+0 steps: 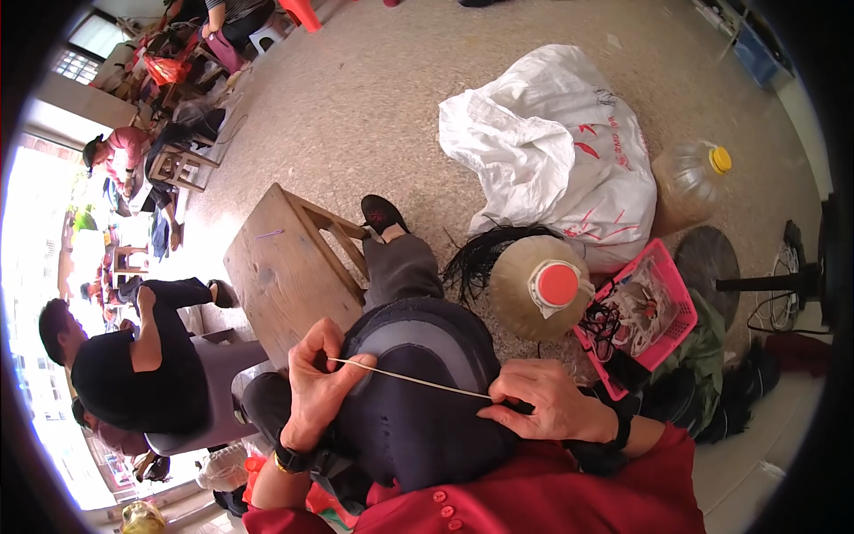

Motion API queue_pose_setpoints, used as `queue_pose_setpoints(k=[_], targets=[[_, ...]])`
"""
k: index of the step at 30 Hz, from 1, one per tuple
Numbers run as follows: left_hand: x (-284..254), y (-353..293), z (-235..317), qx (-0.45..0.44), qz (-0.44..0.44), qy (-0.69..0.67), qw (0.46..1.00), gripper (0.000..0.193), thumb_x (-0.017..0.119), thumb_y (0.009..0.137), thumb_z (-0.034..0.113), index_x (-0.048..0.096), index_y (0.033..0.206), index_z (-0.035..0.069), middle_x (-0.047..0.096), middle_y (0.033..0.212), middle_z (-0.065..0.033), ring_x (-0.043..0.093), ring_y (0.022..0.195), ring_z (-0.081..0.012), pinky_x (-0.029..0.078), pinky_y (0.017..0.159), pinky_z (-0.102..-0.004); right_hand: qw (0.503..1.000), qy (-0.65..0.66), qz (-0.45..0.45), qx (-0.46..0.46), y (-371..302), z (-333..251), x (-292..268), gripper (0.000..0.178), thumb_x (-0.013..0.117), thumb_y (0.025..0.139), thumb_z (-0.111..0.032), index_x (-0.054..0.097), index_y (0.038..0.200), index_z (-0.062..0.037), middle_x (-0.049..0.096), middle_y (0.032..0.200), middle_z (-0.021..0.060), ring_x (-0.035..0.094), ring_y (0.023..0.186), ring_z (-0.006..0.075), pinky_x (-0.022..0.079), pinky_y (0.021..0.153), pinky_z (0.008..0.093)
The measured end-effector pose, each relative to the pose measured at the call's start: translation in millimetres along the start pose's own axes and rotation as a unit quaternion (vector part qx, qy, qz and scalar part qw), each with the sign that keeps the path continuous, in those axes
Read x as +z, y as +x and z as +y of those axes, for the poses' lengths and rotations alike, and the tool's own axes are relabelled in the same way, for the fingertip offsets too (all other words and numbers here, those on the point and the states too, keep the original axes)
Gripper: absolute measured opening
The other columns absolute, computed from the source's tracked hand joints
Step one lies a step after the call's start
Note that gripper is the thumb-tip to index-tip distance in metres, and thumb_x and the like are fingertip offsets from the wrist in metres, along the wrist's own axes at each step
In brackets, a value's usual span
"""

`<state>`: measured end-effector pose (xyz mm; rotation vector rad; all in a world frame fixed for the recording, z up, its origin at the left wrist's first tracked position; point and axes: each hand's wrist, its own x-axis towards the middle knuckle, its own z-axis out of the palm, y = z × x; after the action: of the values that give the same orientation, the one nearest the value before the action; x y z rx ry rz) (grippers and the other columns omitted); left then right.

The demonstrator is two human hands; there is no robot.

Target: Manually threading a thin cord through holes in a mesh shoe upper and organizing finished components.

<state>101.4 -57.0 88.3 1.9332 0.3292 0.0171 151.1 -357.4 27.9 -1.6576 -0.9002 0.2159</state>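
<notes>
A thin off-white cord (414, 377) is stretched almost straight across my lap. My left hand (313, 383) pinches its left end between thumb and fingertips. At the other end, the thumb and bent fingers of my right hand (550, 399) grip it. Under the cord, dark navy cloth (400, 427) with a curved grey band covers my lap; both hands are just above its edges. To the left of my leg stands a wooden stool (289, 285), on which lies a thin purple stick-like thing (269, 235).
A large jug with a red cap (559, 285) stands beside black strands (485, 258). Right of it, a pink basket (672, 343) holds cords. Beyond lie a white woven sack (534, 133) and a yellow-capped bottle (689, 182). A person in black (133, 374) sits at left.
</notes>
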Motion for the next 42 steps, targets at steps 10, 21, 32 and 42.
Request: queue_pose_setpoints(k=[10, 21, 32, 42], targets=[[-50, -8, -8, 0.033, -0.238, -0.095, 0.966, 0.037, 0.088, 0.081, 0.003, 0.051, 0.082, 0.009, 0.046, 0.108, -0.0056, 0.047, 0.099, -0.0179, 0.04, 0.088, -0.0292, 0.994, 0.046, -0.027, 0.097, 3, -2, 0, 0.029, 0.088, 0.079, -0.012, 0.059, 0.081, -0.0069, 0.056, 0.071, 0.0055, 0.056, 0.058, 0.0197, 0.044, 0.053, 0.0339], [-31, -40, -31, 0.067, -0.076, -0.099, 0.99, 0.042, 0.089, 0.076, 0.002, 0.048, 0.07, 0.01, 0.051, 0.101, -0.0063, 0.049, 0.097, -0.0176, 0.039, 0.088, -0.0292, 0.993, -0.036, -0.08, -0.083, -8, -16, -7, 0.026, 0.09, 0.071, -0.012, 0.067, 0.084, -0.0091, 0.058, 0.075, 0.0038, 0.058, 0.067, 0.0238, 0.047, 0.058, 0.0358], [-20, -51, -27, 0.132, 0.016, 0.031, 0.991, 0.045, 0.087, 0.074, 0.001, 0.043, 0.064, 0.007, 0.055, 0.101, -0.0095, 0.052, 0.094, -0.0186, 0.04, 0.082, -0.0282, 0.997, 0.026, -0.076, -0.019, -4, -32, -8, 0.027, 0.082, 0.072, 0.004, 0.073, 0.092, -0.0113, 0.061, 0.077, 0.002, 0.058, 0.072, 0.0228, 0.047, 0.066, 0.0344], [-17, -46, -46, 0.066, -0.017, -0.051, 0.996, 0.04, 0.085, 0.081, 0.005, 0.045, 0.076, 0.006, 0.054, 0.11, -0.0094, 0.051, 0.103, -0.0172, 0.04, 0.091, -0.0282, 0.989, 0.124, -0.004, 0.079, -20, 10, 4, 0.018, 0.069, 0.072, 0.007, 0.062, 0.085, -0.004, 0.061, 0.084, 0.0068, 0.061, 0.077, 0.0245, 0.049, 0.072, 0.0341]])
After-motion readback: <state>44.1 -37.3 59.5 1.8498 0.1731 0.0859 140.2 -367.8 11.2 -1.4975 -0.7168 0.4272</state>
